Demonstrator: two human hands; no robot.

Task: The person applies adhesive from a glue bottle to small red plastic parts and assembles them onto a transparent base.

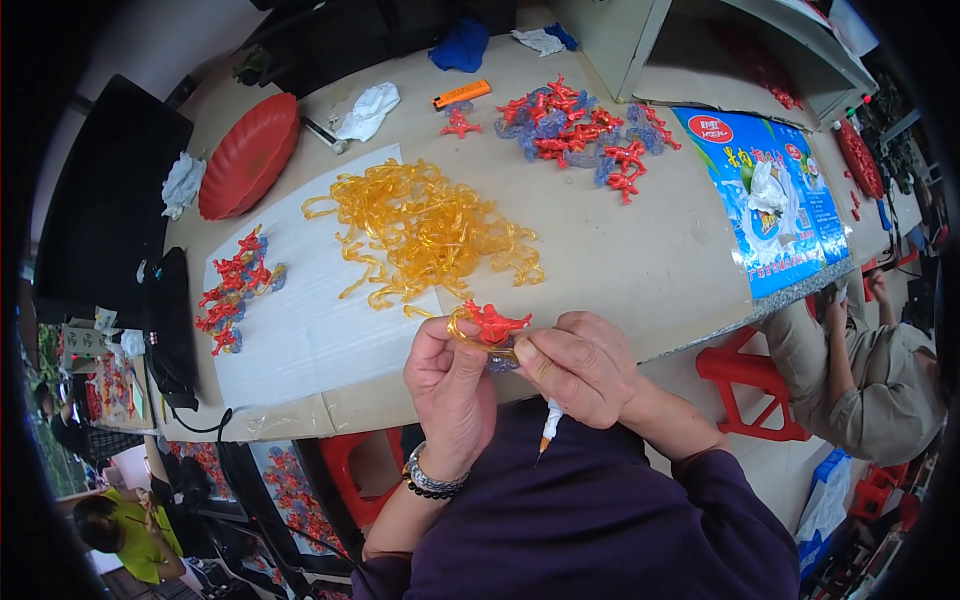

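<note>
At the table's front edge, my left hand (453, 395) pinches a small red plastic figure (492, 322) with a clear purple base (502, 362). A curved strip of clear yellow plastic (461, 324) loops around the figure's side. The thumb and fingers of my right hand (580, 370) close on the strip's other end by the base. Also tucked in that hand is a thin fine-tipped tool (549, 428), white around its shaft, pointing down. Just beyond my hands lies a tangled heap of similar yellow strips (430, 225), partly on a white sheet (290, 330).
Red figures with purple bases form a row (240, 285) at left and a larger pile (580, 130) at the back. A red scalloped tray (250, 155), crumpled tissue (369, 110) and an orange box cutter (462, 94) lie behind. Rightward are a blue printed sheet (765, 200) and a seated person (855, 370).
</note>
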